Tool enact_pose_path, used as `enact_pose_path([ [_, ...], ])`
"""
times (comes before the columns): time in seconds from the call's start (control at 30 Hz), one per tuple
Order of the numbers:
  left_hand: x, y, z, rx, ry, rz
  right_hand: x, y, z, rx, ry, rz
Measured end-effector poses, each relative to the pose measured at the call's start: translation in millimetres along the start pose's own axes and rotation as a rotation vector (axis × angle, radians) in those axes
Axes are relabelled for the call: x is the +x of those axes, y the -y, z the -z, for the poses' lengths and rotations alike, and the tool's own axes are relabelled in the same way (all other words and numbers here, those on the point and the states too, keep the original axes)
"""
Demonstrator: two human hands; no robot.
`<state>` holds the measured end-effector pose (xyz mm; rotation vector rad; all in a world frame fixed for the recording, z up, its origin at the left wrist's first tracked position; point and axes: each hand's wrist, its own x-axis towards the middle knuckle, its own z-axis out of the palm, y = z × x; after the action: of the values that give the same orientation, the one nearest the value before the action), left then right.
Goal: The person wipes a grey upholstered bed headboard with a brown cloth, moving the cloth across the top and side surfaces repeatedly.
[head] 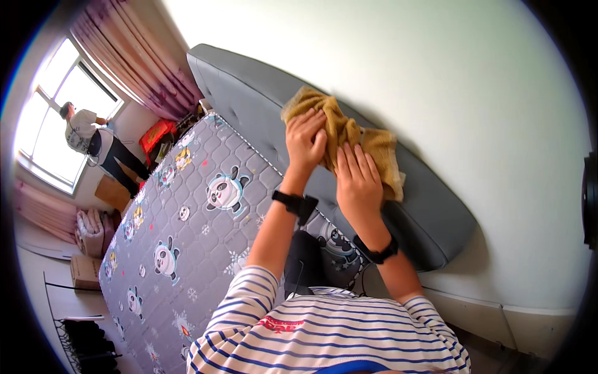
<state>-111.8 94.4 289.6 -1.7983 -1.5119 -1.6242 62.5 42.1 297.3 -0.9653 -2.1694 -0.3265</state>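
A crumpled mustard-brown towel (343,126) lies over the top of a grey padded headboard (261,105). My left hand (304,138) presses on the towel's left part, its fingers pointing up and its thumb bent to the side. Flat on the towel's lower middle rests my right hand (359,180), with the fingers nearly straight and close together. Both palms are hidden, and so is the headboard beneath the cloth. Each wrist wears a black strap.
A bare mattress (191,243) with panda prints adjoins the headboard. White wall (467,117) rises behind it. At the far left, another person (86,131) stands by the window, near curtains (140,61) and a red item (156,135). A cardboard box (86,272) sits beyond the mattress.
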Motion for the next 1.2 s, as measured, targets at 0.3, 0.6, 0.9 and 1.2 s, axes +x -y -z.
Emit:
enact_pose_path([
  [0.3, -71, -184, -11, -0.145, 0.283, -0.196, -150, -53, 142, -0.076, 0.069, -0.260],
  [0.6, -30, -134, -21, -0.065, 0.204, 0.202, -210, -103, 177, 0.516, -0.183, -0.728],
  [0.9, 47, -144, 10, -0.127, 1.038, 0.408, -224, -138, 155, 0.981, -0.268, -1.153],
  [1.2, 31, -115, 52, -0.598, 0.770, 0.439, -210, -154, 178, 1.089, -0.133, -0.999],
])
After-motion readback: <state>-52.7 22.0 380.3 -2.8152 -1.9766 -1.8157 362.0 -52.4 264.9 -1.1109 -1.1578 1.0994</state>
